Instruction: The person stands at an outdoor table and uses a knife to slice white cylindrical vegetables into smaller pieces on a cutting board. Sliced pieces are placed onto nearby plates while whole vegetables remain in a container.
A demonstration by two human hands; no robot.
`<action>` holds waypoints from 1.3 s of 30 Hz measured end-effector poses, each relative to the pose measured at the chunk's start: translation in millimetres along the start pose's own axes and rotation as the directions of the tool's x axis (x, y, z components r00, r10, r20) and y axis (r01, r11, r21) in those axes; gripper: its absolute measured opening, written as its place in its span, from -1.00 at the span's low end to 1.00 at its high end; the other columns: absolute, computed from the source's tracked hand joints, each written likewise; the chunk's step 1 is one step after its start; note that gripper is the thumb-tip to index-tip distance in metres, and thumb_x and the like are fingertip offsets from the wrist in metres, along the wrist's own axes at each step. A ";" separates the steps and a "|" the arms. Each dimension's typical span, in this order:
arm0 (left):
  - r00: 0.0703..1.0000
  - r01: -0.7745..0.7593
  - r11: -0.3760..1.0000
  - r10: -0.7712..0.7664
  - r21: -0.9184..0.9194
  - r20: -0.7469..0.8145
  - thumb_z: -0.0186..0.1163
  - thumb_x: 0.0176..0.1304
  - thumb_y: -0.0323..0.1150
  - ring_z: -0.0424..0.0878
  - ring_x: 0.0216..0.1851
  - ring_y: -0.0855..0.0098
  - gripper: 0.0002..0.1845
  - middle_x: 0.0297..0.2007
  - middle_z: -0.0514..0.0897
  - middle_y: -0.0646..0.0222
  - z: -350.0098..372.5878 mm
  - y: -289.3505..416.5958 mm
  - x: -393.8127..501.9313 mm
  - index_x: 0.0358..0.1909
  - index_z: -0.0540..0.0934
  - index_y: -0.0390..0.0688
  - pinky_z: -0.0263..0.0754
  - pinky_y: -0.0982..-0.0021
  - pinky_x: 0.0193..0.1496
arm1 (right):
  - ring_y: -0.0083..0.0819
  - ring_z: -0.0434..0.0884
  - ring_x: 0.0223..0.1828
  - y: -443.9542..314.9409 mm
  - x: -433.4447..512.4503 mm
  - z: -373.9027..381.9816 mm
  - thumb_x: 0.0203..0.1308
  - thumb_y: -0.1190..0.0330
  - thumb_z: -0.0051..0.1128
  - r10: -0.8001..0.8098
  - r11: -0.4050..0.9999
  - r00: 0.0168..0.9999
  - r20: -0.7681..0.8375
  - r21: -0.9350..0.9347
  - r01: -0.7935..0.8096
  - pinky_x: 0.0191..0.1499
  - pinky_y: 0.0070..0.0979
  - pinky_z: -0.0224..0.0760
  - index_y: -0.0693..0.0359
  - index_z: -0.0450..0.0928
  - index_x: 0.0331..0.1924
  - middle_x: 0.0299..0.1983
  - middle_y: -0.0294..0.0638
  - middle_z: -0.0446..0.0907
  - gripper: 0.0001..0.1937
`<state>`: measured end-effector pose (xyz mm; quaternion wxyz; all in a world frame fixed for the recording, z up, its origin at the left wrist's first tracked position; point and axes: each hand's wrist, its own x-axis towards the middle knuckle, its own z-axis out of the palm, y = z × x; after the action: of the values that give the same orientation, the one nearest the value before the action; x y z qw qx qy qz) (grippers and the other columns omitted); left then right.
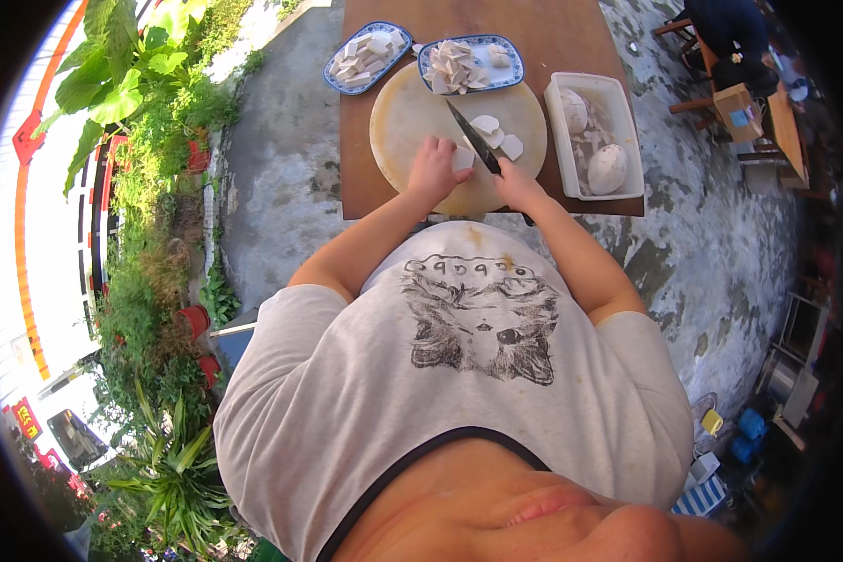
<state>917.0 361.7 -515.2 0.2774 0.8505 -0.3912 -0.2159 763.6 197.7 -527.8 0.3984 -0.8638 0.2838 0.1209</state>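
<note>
My right hand (518, 185) grips the handle of a kitchen knife (474, 136), whose dark blade points up and left over a round cutting board (404, 116). On the board's left part, my left hand (435, 168) rests with its fingers bent beside a white piece of peeled root vegetable (463, 159). Several white slices (487, 125) lie to the right of the blade. Cut white chunks fill much of a blue-rimmed plate (516, 56) at the board's far edge. A second blue-rimmed plate (329, 72), at the far left, holds more cut pieces.
A white plastic tub (567, 165) at the table's right holds peeled roots (608, 169) and scraps. The wooden table (555, 21) ends close to my body. Potted plants (195, 320) stand to the left; at the upper right a person in dark clothes is near a cardboard box (737, 112).
</note>
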 end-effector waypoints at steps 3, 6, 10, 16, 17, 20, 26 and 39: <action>0.998 0.068 0.981 -0.065 -0.182 0.024 0.58 0.02 -0.10 0.47 0.25 0.03 -0.31 0.13 0.48 0.15 -5.5 -13.3 -16.2 0.14 0.51 -0.15 0.45 0.14 0.30 | 0.29 0.65 -0.11 8.8 -24.9 -6.8 0.40 0.29 0.05 -0.036 0.996 0.990 -0.138 -0.083 0.025 -0.08 0.11 0.48 0.30 0.42 -0.01 -0.24 0.29 0.66 -0.74; 0.950 -0.297 0.954 0.298 0.032 -0.095 0.58 0.01 -0.10 0.49 0.25 0.05 -0.30 0.13 0.48 0.15 -11.4 -30.0 -18.1 0.14 0.50 -0.13 0.43 0.14 0.33 | 0.32 0.64 -0.13 6.8 -42.4 -3.1 0.41 0.27 0.06 -0.048 0.990 0.981 -0.188 -0.139 0.021 -0.10 0.16 0.46 0.30 0.39 -0.06 -0.25 0.29 0.65 -0.74; 0.919 -0.388 0.919 0.391 0.067 -0.041 0.60 -0.02 -0.13 0.50 0.19 0.04 -0.30 0.13 0.51 0.17 -1.7 -28.4 -0.1 0.12 0.51 -0.15 0.44 0.11 0.28 | 0.32 0.65 -0.16 -8.8 -50.7 -3.9 0.42 0.27 0.03 -0.057 0.985 0.972 -0.228 -0.174 0.017 -0.11 0.20 0.47 0.28 0.36 -0.08 -0.27 0.26 0.67 -0.77; 0.968 -0.218 0.964 0.233 0.150 -0.095 0.55 0.02 -0.10 0.48 0.19 0.08 -0.37 0.12 0.55 0.19 14.8 -10.7 -5.0 0.09 0.57 -0.16 0.44 0.15 0.24 | 0.30 0.69 -0.19 -37.8 -70.6 -5.6 0.41 0.36 -0.08 -0.071 0.966 0.990 -0.123 -0.255 0.037 -0.13 0.19 0.51 0.29 0.37 -0.08 -0.29 0.22 0.69 -0.83; 0.951 -0.260 0.951 0.282 0.169 -0.123 0.54 0.03 -0.09 0.47 0.20 0.06 -0.37 0.13 0.54 0.19 12.7 -12.7 -7.1 0.09 0.57 -0.16 0.44 0.15 0.26 | 0.29 0.69 -0.20 -40.3 -71.2 -5.9 0.40 0.38 -0.09 -0.056 0.962 0.993 -0.107 -0.273 0.025 -0.13 0.18 0.52 0.29 0.37 -0.08 -0.29 0.22 0.69 -0.84; 0.931 -0.337 0.923 0.356 0.187 -0.082 0.52 0.06 -0.09 0.45 0.22 0.06 -0.38 0.15 0.53 0.18 8.4 -17.7 -8.9 0.12 0.57 -0.13 0.43 0.15 0.28 | 0.27 0.70 -0.21 -43.1 -72.5 -3.5 0.41 0.36 -0.06 -0.042 0.955 0.995 -0.095 -0.297 0.012 -0.14 0.19 0.52 0.28 0.37 -0.08 -0.29 0.21 0.70 -0.84; 0.939 -0.337 0.933 0.342 0.126 -0.019 0.49 0.08 -0.18 0.45 0.24 0.04 -0.41 0.19 0.52 0.16 9.0 -17.2 -2.7 0.15 0.57 -0.12 0.42 0.12 0.32 | 0.25 0.70 -0.23 -36.2 -78.1 -0.4 0.39 0.38 -0.08 -0.017 0.953 0.996 -0.089 -0.301 -0.011 -0.16 0.17 0.53 0.29 0.37 -0.07 -0.29 0.22 0.70 -0.83; 0.934 -0.349 0.935 0.353 0.064 -0.050 0.51 0.05 -0.25 0.44 0.21 -0.02 -0.43 0.15 0.52 0.14 16.3 -25.0 -1.8 0.11 0.57 -0.13 0.44 0.10 0.30 | 0.22 0.72 -0.16 -44.6 -85.8 -10.9 0.35 0.41 -0.15 -0.005 0.950 0.999 -0.052 -0.313 -0.012 -0.11 0.12 0.57 0.29 0.41 -0.08 -0.26 0.18 0.71 -0.83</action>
<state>920.0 371.7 -543.2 0.3000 0.7804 -0.5339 -0.1261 720.1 246.4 -455.7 0.2486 -0.9184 0.2728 0.1427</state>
